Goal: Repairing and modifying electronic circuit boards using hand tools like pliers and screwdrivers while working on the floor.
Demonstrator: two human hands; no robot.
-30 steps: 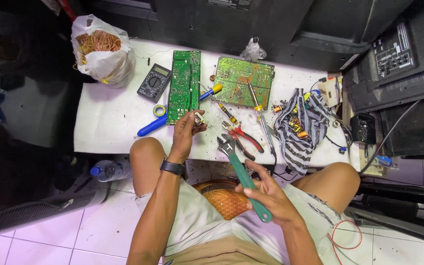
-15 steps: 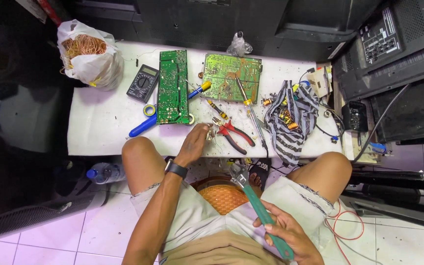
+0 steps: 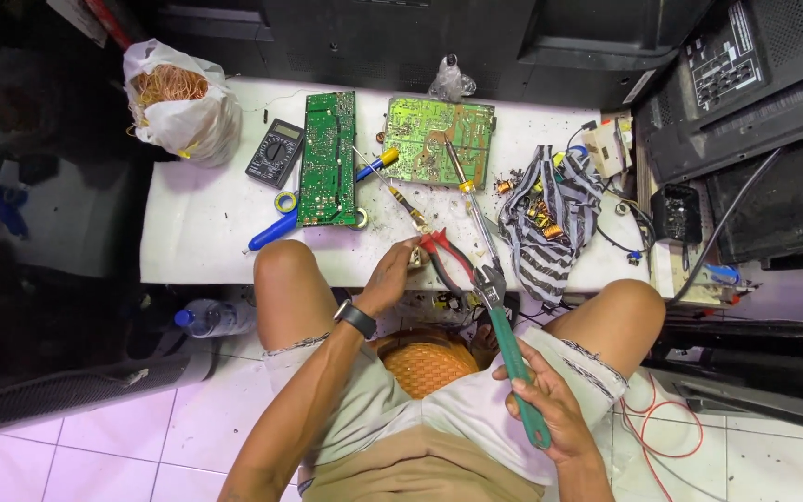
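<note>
White worktable carries two green circuit boards. From the head view, the left hand has dropped back to the table's near edge, pinching a small part, while the right hand, fist closed, has drawn the green-handled pliers toward the lap, beside red-handled cutters.

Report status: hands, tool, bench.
Right hand grips green-handled pliers. Left hand on small part at table edge. Red-handled pliers alongside.

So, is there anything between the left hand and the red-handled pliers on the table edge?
Nothing visible stands between them. The left hand is at the table's near edge, right beside the red-handled pliers, and seems to touch a small part there. The right hand holds the green-handled pliers lower down.
</note>
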